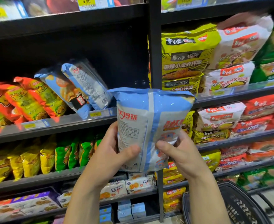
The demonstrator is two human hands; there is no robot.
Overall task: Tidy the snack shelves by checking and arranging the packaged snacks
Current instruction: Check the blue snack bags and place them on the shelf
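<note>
Evidently midway: left grip and right grip both clasped the blue packet, unshelved; the shelf had room at its right end.

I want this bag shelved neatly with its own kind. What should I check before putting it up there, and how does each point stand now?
1. Grip: left hand and right hand both hold the blue and white plastic snack bag by its lower half: ok.
2. Facing: its back seam and small print face the person: not ok.
3. Room: there is a dark gap on the black metal shelf, right of the two matching blue bags: ok.
4. Neighbours upright: those bags lean left: not ok.
5. Expiry date: the print is too blurred: cannot tell.
</note>
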